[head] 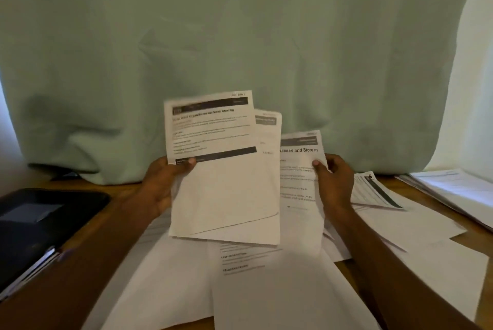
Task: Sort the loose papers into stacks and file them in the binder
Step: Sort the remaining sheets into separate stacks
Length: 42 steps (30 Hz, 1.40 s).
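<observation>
From the head view, we are mid-sort: our left hand (162,182) pinches two overlapped printed sheets (221,169) by their left edge, raised above the tabletop (344,268), while our right hand (334,182) grips a third sheet (298,169) just to their right, thumb on its face. Loose papers (266,289) lie fanned beneath, near us; another stack (458,190) sits far right. The dark binder (40,223) lies shut at left, pages showing at its near edge. Next, we judge, comes matching each sheet's heading to a stack; nothing held is filed yet.
</observation>
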Motion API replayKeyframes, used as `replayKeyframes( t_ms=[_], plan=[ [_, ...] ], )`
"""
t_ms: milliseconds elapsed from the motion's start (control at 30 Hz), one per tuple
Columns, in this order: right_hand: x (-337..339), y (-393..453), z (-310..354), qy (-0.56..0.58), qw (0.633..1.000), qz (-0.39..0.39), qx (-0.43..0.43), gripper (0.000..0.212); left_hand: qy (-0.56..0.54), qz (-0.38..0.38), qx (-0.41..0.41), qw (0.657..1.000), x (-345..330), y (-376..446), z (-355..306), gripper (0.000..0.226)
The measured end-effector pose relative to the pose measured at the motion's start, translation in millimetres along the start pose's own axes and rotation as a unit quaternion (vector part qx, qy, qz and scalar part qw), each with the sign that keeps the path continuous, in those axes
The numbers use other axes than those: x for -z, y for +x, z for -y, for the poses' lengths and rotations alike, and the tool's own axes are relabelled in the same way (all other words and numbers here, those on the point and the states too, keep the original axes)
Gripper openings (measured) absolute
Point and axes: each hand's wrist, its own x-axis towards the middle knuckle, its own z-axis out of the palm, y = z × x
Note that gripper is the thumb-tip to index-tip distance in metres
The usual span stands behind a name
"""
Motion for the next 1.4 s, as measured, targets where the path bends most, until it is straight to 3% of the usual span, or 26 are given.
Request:
replayKeyframes(
  t_ms=[133,300,467,900,1267,1400],
  plan=[
    [5,12,0,0.145,0.988,-0.006,-0.052,0.014,-0.013,-0.034,-0.011,0.999,-4,-4,22,0.029],
    [6,15,-4,0.208,0.973,0.014,-0.098,0.016,-0.016,-0.069,-0.039,0.997,4,-8,28,0.04],
    [5,9,6,0.225,0.968,0.032,-0.105,0.015,-0.034,-0.068,-0.043,0.996,11,-6,29,0.051],
    [-11,-11,22,0.232,0.964,0.106,-0.08,0.021,-0.101,-0.069,-0.048,0.991,2,1,22,0.048],
    [-33,-30,32,0.26,0.953,0.124,-0.089,0.017,-0.08,-0.071,-0.03,0.994,-3,-5,32,0.046],
    [-39,-36,33,0.266,0.94,0.184,-0.11,0.03,-0.067,-0.076,-0.031,0.994,-10,-11,40,0.043]
  ],
)
